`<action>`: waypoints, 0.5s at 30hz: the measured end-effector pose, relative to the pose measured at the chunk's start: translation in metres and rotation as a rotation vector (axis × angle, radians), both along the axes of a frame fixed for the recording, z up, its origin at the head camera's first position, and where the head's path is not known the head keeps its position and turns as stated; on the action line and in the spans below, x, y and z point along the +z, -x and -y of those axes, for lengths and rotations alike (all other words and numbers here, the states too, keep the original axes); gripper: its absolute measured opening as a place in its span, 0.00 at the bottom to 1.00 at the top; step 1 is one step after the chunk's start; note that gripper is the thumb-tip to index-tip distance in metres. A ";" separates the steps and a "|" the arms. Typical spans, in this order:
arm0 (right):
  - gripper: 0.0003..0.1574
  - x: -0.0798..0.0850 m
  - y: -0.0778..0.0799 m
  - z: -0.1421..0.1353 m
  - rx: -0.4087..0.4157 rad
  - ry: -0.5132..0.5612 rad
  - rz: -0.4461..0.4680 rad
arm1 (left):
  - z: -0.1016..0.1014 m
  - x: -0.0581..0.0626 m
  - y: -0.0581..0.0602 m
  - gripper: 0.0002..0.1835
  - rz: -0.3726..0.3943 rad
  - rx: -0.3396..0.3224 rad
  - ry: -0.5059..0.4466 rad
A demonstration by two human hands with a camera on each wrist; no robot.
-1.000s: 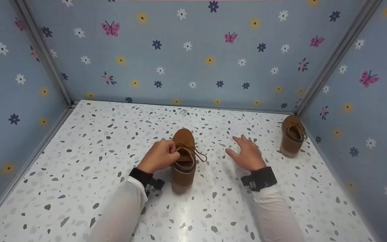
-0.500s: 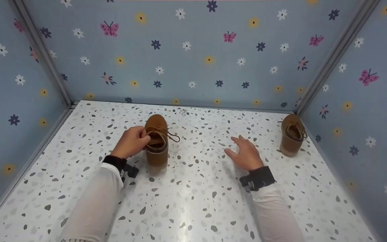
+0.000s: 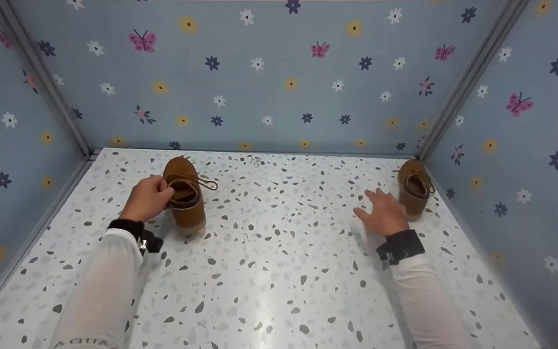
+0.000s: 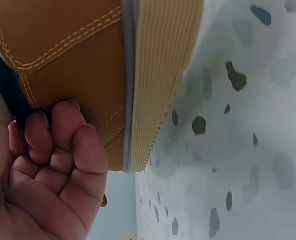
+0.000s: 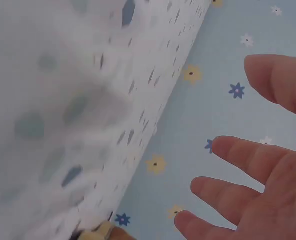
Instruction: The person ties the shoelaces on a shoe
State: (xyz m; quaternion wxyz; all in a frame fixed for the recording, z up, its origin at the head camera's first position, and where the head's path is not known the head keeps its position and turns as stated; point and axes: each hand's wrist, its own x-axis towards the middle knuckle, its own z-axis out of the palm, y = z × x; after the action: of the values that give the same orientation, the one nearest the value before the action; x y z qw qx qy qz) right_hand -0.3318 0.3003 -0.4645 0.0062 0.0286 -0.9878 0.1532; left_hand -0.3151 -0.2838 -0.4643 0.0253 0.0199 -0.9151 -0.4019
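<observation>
My left hand (image 3: pixel 147 198) grips the left edge of the opening of a brown lace-up ankle shoe (image 3: pixel 187 213), whose toe points away from me. In the left wrist view, curled fingers (image 4: pixel 90 147) lie against the stitched side of this shoe, above its ribbed tan sole (image 4: pixel 160 60). Whether the whole sole touches the tabletop I cannot tell. My right hand (image 3: pixel 384 213) hovers with spread fingers just left of a second, matching shoe (image 3: pixel 413 198), its toe also facing away. Only a sliver of that shoe (image 5: pixel 110 232) shows at the bottom of the right wrist view.
Both shoes are on a white speckled tabletop (image 3: pixel 259 232). Blue panels with flowers and butterflies stand at the back (image 3: pixel 259 106), on the left (image 3: pixel 22 160) and on the right (image 3: pixel 531 160). The second shoe is close to the back right corner.
My left hand has carried its shoe leftward and away from me, from mid-table to the back left. My right hand has moved right, nearer the other shoe. The head view has shifted slightly.
</observation>
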 end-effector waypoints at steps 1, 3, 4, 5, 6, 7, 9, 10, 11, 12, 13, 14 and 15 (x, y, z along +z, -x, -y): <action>0.45 0.003 0.001 -0.006 -0.006 -0.010 -0.020 | 0.003 -0.001 0.001 0.10 0.006 0.001 0.001; 0.44 0.008 0.003 -0.018 -0.015 -0.037 -0.065 | 0.007 -0.004 0.002 0.10 0.009 0.000 0.002; 0.43 0.010 0.004 -0.024 -0.020 -0.044 -0.086 | 0.009 -0.005 0.002 0.10 0.008 0.000 0.002; 0.43 0.013 0.005 -0.030 -0.024 -0.054 -0.100 | 0.011 -0.007 0.002 0.10 0.010 -0.001 0.004; 0.43 0.015 0.007 -0.036 -0.031 -0.062 -0.110 | 0.013 -0.008 0.002 0.10 0.012 -0.001 0.006; 0.43 0.017 0.008 -0.041 -0.041 -0.067 -0.108 | 0.015 -0.010 0.002 0.10 0.016 -0.001 0.008; 0.43 0.020 0.011 -0.051 -0.063 -0.068 -0.099 | 0.019 -0.011 0.001 0.10 0.025 -0.002 0.016; 0.43 0.021 0.014 -0.056 -0.074 -0.062 -0.089 | 0.021 -0.012 0.001 0.09 0.030 -0.004 0.024; 0.43 0.022 0.016 -0.061 -0.084 -0.055 -0.075 | 0.023 -0.012 0.001 0.09 0.034 -0.004 0.030; 0.44 0.023 0.018 -0.066 -0.095 -0.049 -0.059 | 0.024 -0.013 0.000 0.09 0.039 -0.005 0.033; 0.45 0.024 0.020 -0.071 -0.108 -0.040 -0.037 | 0.025 -0.013 0.001 0.09 0.043 -0.007 0.036; 0.46 0.025 0.023 -0.075 -0.121 -0.025 -0.011 | 0.027 -0.013 0.001 0.09 0.046 -0.009 0.040; 0.47 0.025 0.025 -0.080 -0.135 -0.015 0.020 | 0.027 -0.012 0.002 0.09 0.048 -0.010 0.044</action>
State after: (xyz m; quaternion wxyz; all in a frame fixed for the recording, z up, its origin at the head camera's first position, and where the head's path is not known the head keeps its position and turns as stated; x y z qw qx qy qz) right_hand -0.3566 0.3804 -0.4396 0.0064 -0.0395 -0.9885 0.1455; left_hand -0.3166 -0.3112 -0.4765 0.0018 0.0242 -0.9242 -0.3810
